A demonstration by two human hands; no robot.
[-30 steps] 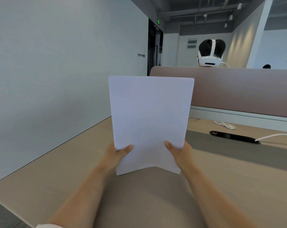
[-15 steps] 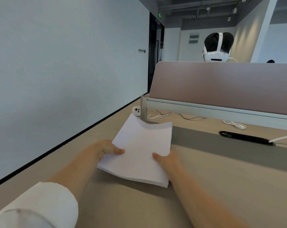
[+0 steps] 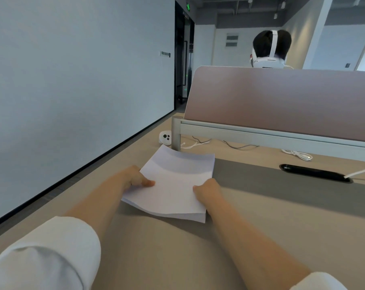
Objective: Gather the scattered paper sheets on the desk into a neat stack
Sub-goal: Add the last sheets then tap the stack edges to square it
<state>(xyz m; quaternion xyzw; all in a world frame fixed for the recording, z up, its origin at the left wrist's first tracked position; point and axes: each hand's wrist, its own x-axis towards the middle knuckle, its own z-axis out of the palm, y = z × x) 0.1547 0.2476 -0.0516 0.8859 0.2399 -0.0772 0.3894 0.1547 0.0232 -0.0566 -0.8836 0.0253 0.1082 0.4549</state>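
A stack of white paper sheets lies nearly flat, low over the beige desk, its near edge slightly wavy and casting a shadow. My left hand grips the stack's left edge, thumb on top and fingers underneath. My right hand grips the right edge the same way, thumb on the top sheet. The sheets' edges look lined up at the near right corner. No loose sheets show elsewhere on the desk.
A mauve divider panel on a grey rail stands just beyond the stack. A small white controller lies by the rail's post. White cables and a black cable slot sit at right. A person in a headset is behind the divider.
The stack stood upright in front of me a second ago; both hands have lowered it down and forward until it lies almost flat over the desk. Both grips are unchanged.
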